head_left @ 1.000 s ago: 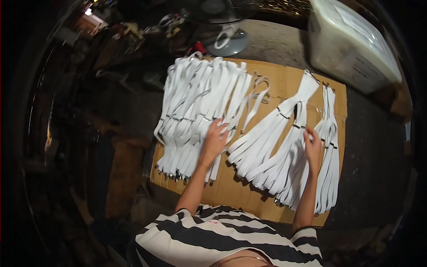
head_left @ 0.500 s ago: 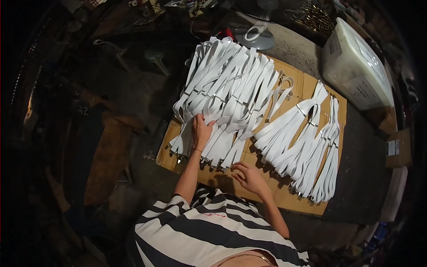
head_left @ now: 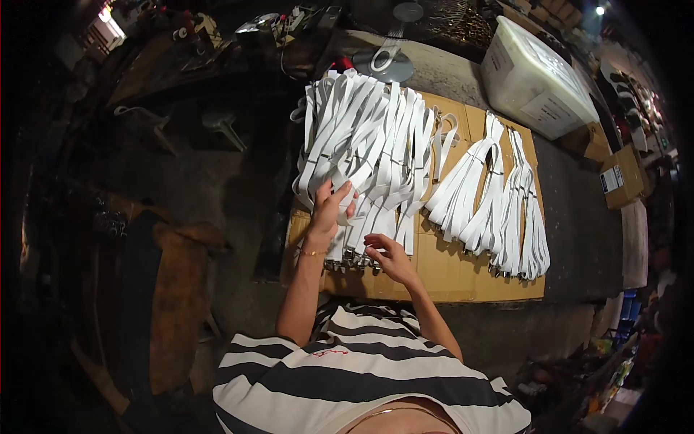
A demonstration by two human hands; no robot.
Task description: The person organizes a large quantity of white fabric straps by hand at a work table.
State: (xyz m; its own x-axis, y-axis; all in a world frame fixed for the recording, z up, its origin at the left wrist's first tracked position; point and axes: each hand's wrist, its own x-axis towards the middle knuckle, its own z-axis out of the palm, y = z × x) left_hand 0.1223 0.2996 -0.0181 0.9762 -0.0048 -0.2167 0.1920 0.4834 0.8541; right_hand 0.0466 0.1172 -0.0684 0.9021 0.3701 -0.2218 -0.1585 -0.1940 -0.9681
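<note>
A thick pile of white straps (head_left: 394,130) with metal clips and slides, which look like suspenders, lies on a cardboard sheet (head_left: 434,278). My left hand (head_left: 329,211) is closed around a white strap (head_left: 345,192) at the front left of this pile, lifting part of it. My right hand (head_left: 391,259) hovers by the pile's front edge, near the metal clips (head_left: 354,262). Its fingers are bent and apart, and nothing shows in them. To the right, further white straps lie fanned in separate bundles (head_left: 470,184).
At the back right stands a large white plastic bin (head_left: 538,79), with a small cardboard box (head_left: 623,177) in front of it. The round base of a fan (head_left: 387,66) sits behind the pile. Grey stools (head_left: 223,126) are on the floor to the left.
My left hand has turned and now holds a raised strap. My right hand has moved closer to the pile's front. The camera view has shifted, so the whole scene sits differently.
</note>
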